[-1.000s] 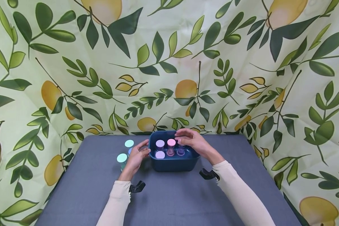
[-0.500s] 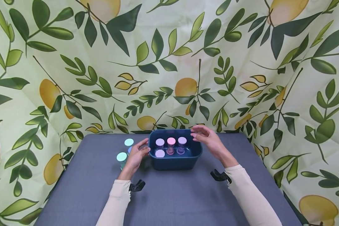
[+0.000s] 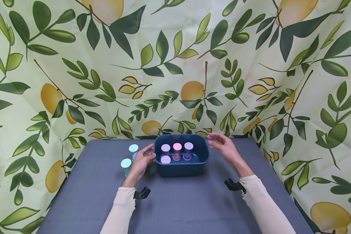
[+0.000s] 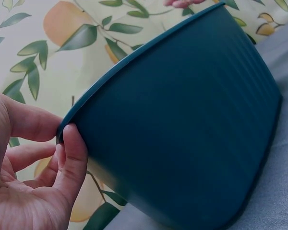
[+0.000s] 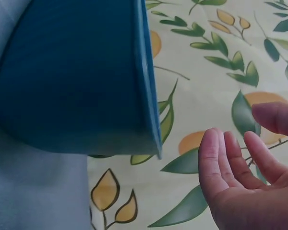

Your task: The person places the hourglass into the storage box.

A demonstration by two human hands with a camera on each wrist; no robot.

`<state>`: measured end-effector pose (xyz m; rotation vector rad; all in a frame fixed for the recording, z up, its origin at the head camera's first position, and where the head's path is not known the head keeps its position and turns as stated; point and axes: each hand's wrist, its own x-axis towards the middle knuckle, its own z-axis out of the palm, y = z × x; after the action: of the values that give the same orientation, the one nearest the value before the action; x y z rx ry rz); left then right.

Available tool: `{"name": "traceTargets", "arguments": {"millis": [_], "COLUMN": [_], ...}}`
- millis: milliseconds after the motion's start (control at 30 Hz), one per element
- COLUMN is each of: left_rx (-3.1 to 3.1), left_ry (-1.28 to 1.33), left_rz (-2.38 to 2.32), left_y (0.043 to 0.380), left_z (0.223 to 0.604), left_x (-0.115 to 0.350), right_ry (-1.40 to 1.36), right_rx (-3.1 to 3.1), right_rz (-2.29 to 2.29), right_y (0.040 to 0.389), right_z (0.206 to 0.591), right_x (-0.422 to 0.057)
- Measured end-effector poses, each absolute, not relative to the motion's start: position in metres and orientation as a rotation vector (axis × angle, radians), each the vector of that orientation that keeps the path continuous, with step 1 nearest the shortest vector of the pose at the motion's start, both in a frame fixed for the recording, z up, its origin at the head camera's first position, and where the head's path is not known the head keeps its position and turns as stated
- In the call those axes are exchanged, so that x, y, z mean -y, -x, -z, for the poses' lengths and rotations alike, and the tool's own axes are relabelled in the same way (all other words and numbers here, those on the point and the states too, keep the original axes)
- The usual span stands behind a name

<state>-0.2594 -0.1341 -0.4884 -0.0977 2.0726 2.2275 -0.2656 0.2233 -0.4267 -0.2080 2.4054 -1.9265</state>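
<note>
A dark blue plastic bin (image 3: 179, 170) stands on the table with several sand timers upright inside. They include a pink-capped sand timer (image 3: 176, 148), a purple-capped sand timer (image 3: 188, 147) to its right, and two lilac-capped ones on the left. My left hand (image 3: 140, 165) holds the bin's left rim, thumb and fingers pinched at its edge in the left wrist view. Just off the right rim is my right hand (image 3: 226, 150), holding nothing, fingers loosely bent in the right wrist view. Left of the bin stand two green-capped sand timers (image 3: 126, 163), with a blue one partly hidden behind my left hand.
A grey cloth covers the table (image 3: 178, 208). Close behind and at both sides hangs a leaf-and-lemon printed fabric (image 3: 175, 81). Each wrist wears a black camera mount (image 3: 142, 193).
My right hand has drawn out of the bin, away from the purple-capped sand timer, and moved right past the rim. My left hand stays at the left rim.
</note>
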Motion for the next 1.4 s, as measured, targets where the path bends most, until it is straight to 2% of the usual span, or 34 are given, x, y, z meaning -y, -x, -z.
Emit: {"name": "traceTargets", "arguments": {"millis": [633,1400], "left_rx": [-2.074,-2.074], "left_ry": [0.105,0.105], "left_rz": [-2.225,-2.247], "left_y": [0.26,0.257], "left_z": [0.488,0.487], "left_x": [0.133,0.133], "right_ry": [-0.034,-0.064], "right_rx": [-2.271,-2.203], "right_rz": [1.879,1.864], "right_y": [0.272,0.28], "right_z": [0.459,0.466], "right_x": [-0.232,-0.223]}}
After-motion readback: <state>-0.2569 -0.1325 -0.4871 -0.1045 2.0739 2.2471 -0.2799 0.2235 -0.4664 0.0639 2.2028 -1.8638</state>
